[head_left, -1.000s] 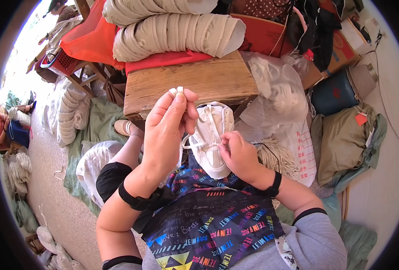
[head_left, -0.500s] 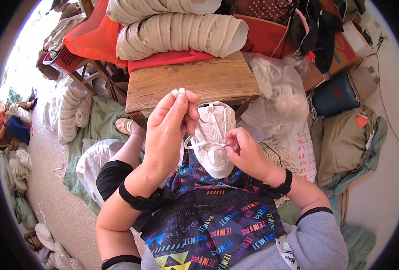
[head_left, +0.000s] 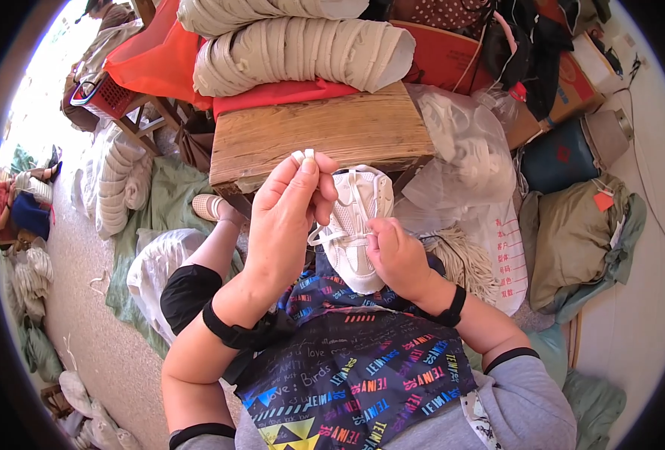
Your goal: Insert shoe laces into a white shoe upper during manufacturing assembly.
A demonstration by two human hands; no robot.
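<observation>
A white shoe upper [head_left: 359,279] with mesh panels rests upright over my lap, toe end toward me. White laces [head_left: 353,202] run along its front, with a strand crossing it and a loop hanging on its left side. My left hand [head_left: 291,199] is raised beside the upper, thumb and fingers pinched on a flat white shoelace whose bits stick up above the thumb. My right hand [head_left: 401,259] is closed at the upper's right edge, thumb and forefinger pinching the crossing lace; its other fingers are curled under.
A wooden bench [head_left: 325,127] stands ahead, with nested beige shoe uppers [head_left: 302,56] on red cloth. Right of it are a clear plastic bag [head_left: 467,142] of uppers, a bundle of pale laces [head_left: 464,262] and a stuffed olive sack [head_left: 576,240]. A red basket [head_left: 107,97] is at the far left.
My right hand has shifted slightly left and up along the crossing lace. My left hand has moved a little right, still pinching the shoelace. The upper has tilted slightly.
</observation>
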